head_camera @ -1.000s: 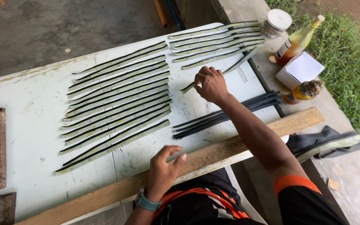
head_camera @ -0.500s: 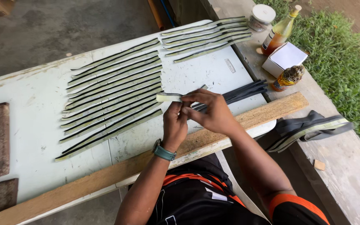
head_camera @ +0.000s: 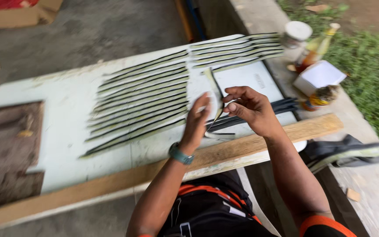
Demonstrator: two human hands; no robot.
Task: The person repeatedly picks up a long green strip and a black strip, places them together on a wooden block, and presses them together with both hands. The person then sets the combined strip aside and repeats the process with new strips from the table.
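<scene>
counter: a pale, worn flat board (head_camera: 66, 101), with a long raw wooden plank (head_camera: 123, 177) lying along its near edge.
laid strips: a row of long narrow dark-and-green leaf strips (head_camera: 139, 98) lies side by side on the counter, long axes running from about 8 o'clock to 2 o'clock; a second, shorter row (head_camera: 237, 49) lies beyond, at 1 o'clock from the hands.
left hand: the left hand (head_camera: 197, 123) is raised above the counter, teal band at the wrist, fingers (head_camera: 205, 105) pressed together against the held strip.
held strip: one narrow green-and-dark leaf strip (head_camera: 215, 90) is up between both hands, off the counter; its long axis runs from about 12 o'clock down to 6 o'clock, and its lower end curls near the plank.
right hand: the right hand (head_camera: 252, 109) pinches the same strip from the 3 o'clock side, fingertips just beside those of the left hand.
dark bundle: a bunch of dark strips (head_camera: 281, 106) lies on the counter under the right hand, reaching toward 3 o'clock.
nearer hand: both touch the strip; blur hides the exact pinch.
</scene>
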